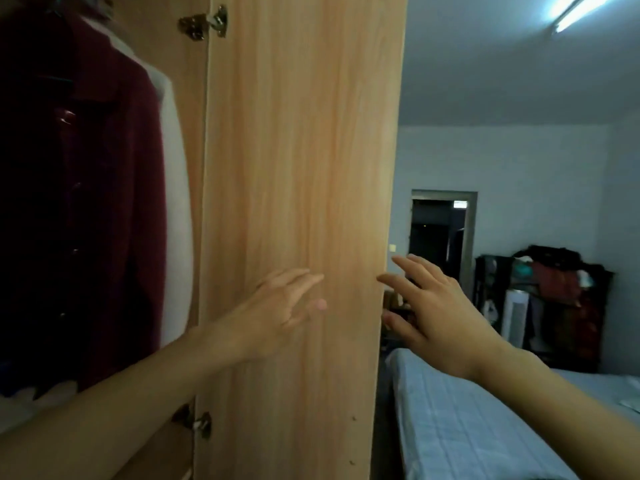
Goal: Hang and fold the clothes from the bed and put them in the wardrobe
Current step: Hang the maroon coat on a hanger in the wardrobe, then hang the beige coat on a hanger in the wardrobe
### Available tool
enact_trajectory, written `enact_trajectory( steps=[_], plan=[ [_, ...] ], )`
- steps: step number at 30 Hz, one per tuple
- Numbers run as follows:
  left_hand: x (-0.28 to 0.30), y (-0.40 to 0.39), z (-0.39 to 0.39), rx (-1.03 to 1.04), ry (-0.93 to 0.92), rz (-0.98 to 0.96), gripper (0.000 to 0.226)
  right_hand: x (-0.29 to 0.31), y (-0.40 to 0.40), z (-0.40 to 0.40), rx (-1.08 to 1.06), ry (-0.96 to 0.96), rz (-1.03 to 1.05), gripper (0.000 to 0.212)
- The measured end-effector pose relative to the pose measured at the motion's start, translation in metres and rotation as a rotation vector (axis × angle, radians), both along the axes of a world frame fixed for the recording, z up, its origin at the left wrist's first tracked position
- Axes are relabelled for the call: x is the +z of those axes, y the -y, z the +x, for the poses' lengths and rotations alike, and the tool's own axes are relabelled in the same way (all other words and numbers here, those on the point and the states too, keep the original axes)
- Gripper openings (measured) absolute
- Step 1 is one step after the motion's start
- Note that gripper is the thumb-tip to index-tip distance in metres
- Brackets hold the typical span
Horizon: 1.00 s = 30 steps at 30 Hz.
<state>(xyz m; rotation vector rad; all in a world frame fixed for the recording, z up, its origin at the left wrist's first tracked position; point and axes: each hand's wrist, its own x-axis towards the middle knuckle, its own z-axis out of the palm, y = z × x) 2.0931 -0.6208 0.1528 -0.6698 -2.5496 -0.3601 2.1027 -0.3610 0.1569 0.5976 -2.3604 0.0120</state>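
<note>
An open wooden wardrobe door [298, 150] fills the middle of the view. My left hand [273, 317] reaches onto the door's inner face with straight, spread fingers. At the door's free edge is my right hand [440, 313], fingers extended and thumb near the edge; both hands hold nothing. Inside the wardrobe on the left hang a dark red jacket [104, 202] and a white garment [175, 216] behind it. The bed [467, 427] with a pale blue checked sheet lies at lower right.
Folded light fabric [31, 407] lies low in the wardrobe. Metal hinges [204, 24] join the door to the cabinet. Across the room are a dark doorway [438, 233] and a dark rack piled with clothes [557, 292]. A ceiling tube light [575, 12] glows.
</note>
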Motion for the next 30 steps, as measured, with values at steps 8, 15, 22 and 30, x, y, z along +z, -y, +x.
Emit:
enact_trajectory(
  steps=[8,15,22,30],
  plan=[
    [0.006,-0.166,0.007,-0.276,-0.08,-0.051,0.062,-0.006,-0.148,0.071,-0.238,-0.022,-0.133,0.064],
    [-0.023,-0.277,-0.008,-0.436,-0.017,-0.059,0.062,-0.024,-0.238,0.103,-0.453,0.034,-0.128,0.063],
    [-0.056,-0.369,-0.058,-0.559,0.043,-0.021,0.061,-0.052,-0.319,0.104,-0.646,0.117,-0.103,0.067],
    [-0.107,-0.448,-0.138,-0.634,0.114,-0.023,0.058,-0.093,-0.401,0.065,-0.825,0.22,-0.072,0.061]
  ],
)
